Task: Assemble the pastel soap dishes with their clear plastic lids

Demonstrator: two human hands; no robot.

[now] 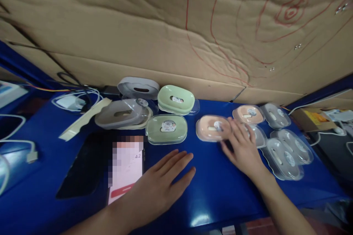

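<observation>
My left hand (165, 178) is held over the blue table with its fingers stretched out and nothing in it. It is nearest to a lit phone (128, 169) and a green soap dish (167, 128) with a clear lid and a round label. My right hand (244, 147) has its fingers extended at the right edge of a pink soap dish (211, 127); whether they touch it I cannot tell. Partly covered by that hand is a grey soap dish (257, 136). A second pink soap dish (248, 114) lies just beyond the fingers.
Grey soap dishes (282, 158) lie at the right. Behind stand another green dish (176, 99) and stacked grey parts (118, 114). A cream strip (85, 119), a black flat thing (82, 169) and a charger with cable (70, 102) are at the left. A cardboard wall (138, 25) closes the back.
</observation>
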